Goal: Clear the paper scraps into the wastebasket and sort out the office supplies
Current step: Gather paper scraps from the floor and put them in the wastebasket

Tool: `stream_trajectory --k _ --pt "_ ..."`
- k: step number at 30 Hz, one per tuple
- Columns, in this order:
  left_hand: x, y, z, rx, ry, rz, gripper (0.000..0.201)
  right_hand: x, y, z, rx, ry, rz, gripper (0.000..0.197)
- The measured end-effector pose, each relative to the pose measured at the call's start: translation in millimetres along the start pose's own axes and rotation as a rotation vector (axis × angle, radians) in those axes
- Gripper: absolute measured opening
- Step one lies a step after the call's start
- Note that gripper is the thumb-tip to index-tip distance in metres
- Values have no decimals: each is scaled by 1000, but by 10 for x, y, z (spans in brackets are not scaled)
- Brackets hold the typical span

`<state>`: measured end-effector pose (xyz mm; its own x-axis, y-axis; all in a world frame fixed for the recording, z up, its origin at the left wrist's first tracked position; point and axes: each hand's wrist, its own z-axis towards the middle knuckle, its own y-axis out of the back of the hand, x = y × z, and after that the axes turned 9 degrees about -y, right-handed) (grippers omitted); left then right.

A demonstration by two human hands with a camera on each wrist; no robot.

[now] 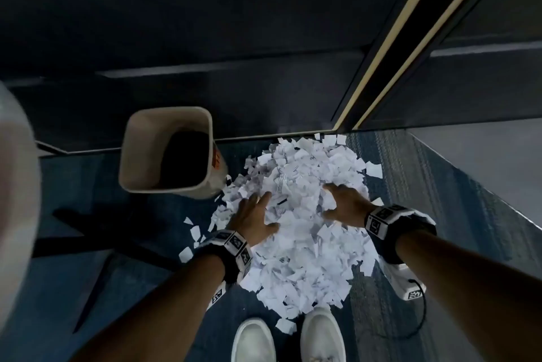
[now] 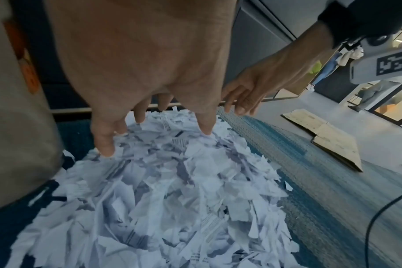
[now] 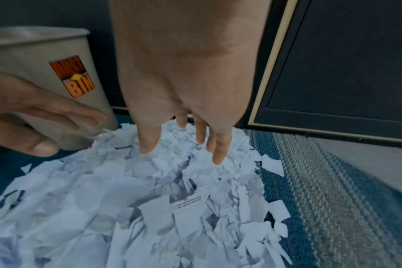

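Both hands — left hand (image 1: 252, 215), right hand (image 1: 343, 204) — spread-fingered on paper scraps (image 1: 302, 215), upright wastebasket (image 1: 140, 168) mouth-up alongside.

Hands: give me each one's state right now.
Left hand: open, fingers spread on the paper scraps.
Right hand: open, fingertips in the scraps.

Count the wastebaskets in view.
1. A beige plastic wastebasket with an orange label stands upright on the blue carpet, left of the white paper scrap pile and against the dark wall panel. Others may be out of frame.
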<state>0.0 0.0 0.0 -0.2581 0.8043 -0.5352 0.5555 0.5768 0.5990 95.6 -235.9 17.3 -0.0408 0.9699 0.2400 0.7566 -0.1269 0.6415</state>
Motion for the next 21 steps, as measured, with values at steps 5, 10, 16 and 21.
stream_trajectory --k 5,10,16,21 --pt "270 -366 284 68 13 -37 122 -31 -331 393 -61 -19 44 110" --pt "606 -777 514 -24 -136 8 129 -64 -722 761 -84 -14 102 128" --pt "592 -841 492 -201 -160 78 100 53 -1028 834 -175 81 48 103" --pt "676 -688 469 -293 -240 -1 75 135 -817 743 -202 81 127 41"
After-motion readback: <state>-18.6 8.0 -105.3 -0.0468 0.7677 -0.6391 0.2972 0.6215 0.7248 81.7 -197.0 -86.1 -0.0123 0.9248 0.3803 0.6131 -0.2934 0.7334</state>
